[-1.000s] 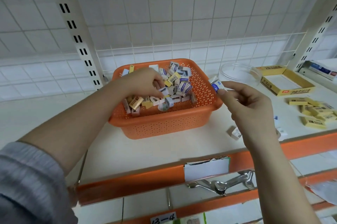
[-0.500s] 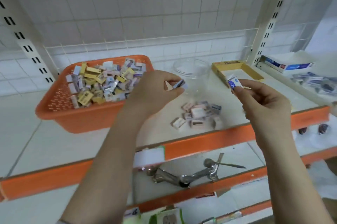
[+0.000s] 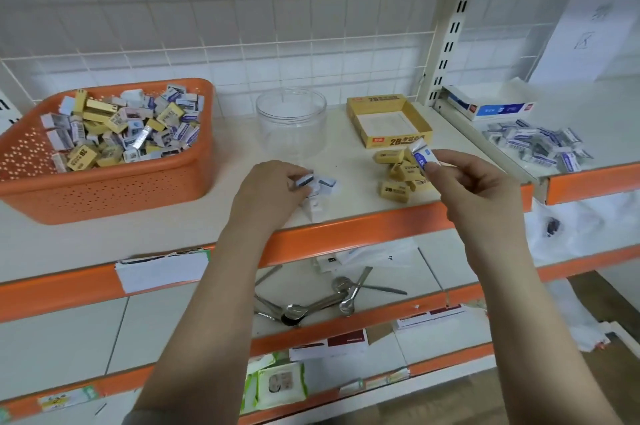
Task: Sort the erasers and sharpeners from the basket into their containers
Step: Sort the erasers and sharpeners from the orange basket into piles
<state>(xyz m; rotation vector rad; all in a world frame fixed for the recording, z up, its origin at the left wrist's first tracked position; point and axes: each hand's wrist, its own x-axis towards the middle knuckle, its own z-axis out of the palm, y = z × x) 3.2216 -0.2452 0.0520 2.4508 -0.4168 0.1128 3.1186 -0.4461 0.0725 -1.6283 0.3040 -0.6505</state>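
Note:
An orange basket (image 3: 104,189) full of mixed erasers and sharpeners stands at the left of the shelf. My left hand (image 3: 268,189) is low over a small pile of sharpeners (image 3: 320,197) near the shelf's front edge and pinches one small sharpener (image 3: 304,179). My right hand (image 3: 474,187) pinches a blue-and-white eraser (image 3: 423,156) above a heap of yellow erasers (image 3: 398,173). Behind stand a clear round jar (image 3: 291,119) and an open yellow box (image 3: 389,123).
On the neighbouring shelf at right lie a white-and-blue box (image 3: 488,104) and a pile of blue-and-white erasers (image 3: 540,145). A white upright post (image 3: 450,22) divides the shelves. Spoons (image 3: 322,303) lie on the lower shelf.
My left hand left the basket with a small sharpener and came down to the pile of sharpeners. My right hand kept its eraser and shifted right over the yellow erasers. The camera view swung right.

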